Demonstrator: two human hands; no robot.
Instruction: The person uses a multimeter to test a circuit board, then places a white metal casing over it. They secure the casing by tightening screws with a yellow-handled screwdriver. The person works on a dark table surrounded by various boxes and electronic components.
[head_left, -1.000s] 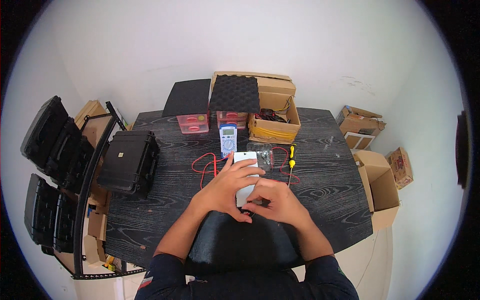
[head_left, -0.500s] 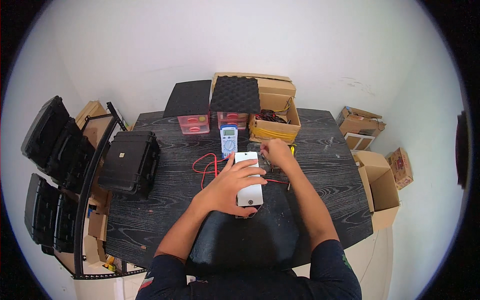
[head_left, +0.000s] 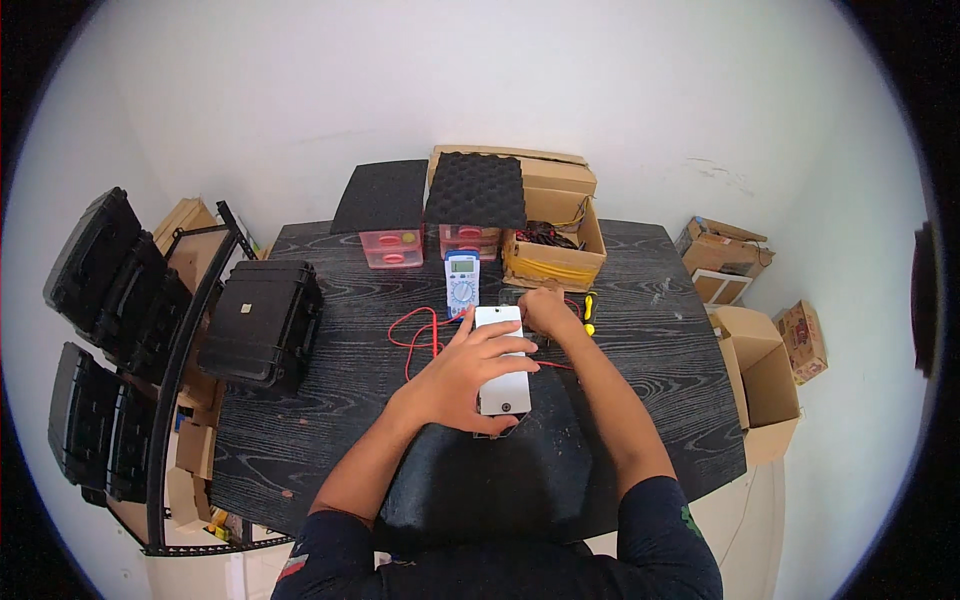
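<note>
White case (head_left: pixel 505 391) at centre of frame. Left hand (head_left: pixel 447 383) clamped on it: fingers splayed over its face, thumb at the lower end. Right hand (head_left: pixel 546 313) is at the clear tray (head_left: pixel 508 298), just right of centre; can't tell whether its fingers are together. Blue-and-white multimeter (head_left: pixel 463 291) on worktop (head_left: pixel 670 400), just above case.

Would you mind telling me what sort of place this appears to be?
Probably a small electronics workbench, judging by the multimeter, the cardboard box holding cables, and the small plastic drawers.
</note>
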